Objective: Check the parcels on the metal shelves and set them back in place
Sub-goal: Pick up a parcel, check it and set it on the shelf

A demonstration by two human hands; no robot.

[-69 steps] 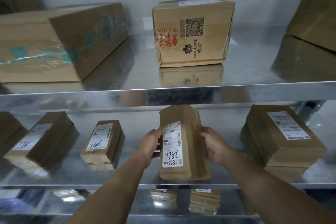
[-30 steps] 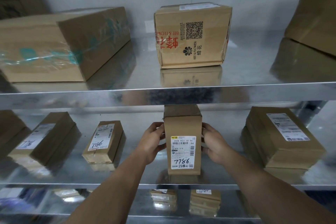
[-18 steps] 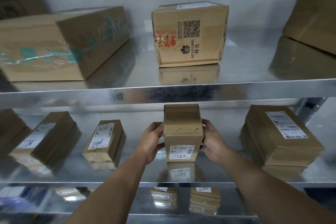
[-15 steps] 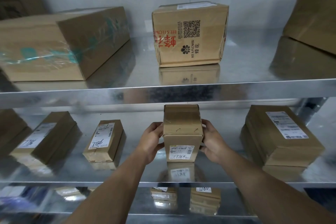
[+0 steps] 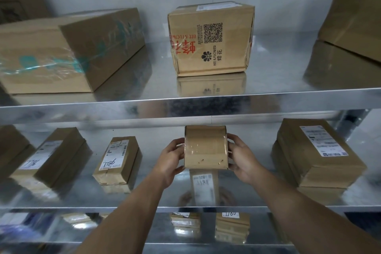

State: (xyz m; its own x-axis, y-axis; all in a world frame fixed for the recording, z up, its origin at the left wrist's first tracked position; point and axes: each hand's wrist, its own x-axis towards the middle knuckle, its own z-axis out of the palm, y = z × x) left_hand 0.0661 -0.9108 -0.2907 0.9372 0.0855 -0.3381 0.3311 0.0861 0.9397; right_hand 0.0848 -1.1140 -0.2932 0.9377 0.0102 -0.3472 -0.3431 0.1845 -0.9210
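A small brown cardboard parcel [image 5: 206, 147] is held just above the middle metal shelf [image 5: 185, 209], tipped so its taped end faces me. Its white label faces down and shows only as a reflection in the shelf. My left hand [image 5: 171, 156] grips its left side and my right hand [image 5: 241, 156] grips its right side, fingers curled round the edges.
On the same shelf lie a labelled parcel marked 7786 [image 5: 118, 161], another [image 5: 49, 156] further left, and a stack [image 5: 315, 154] at right. The upper shelf carries a large taped box [image 5: 68, 49], a Bee & Flower box [image 5: 210, 39] and a box [image 5: 354, 20] at right. More parcels [image 5: 231, 227] sit below.
The parcel stood upright with its label toward me; both hands have tipped it forward until the label faces down and only the taped end shows.
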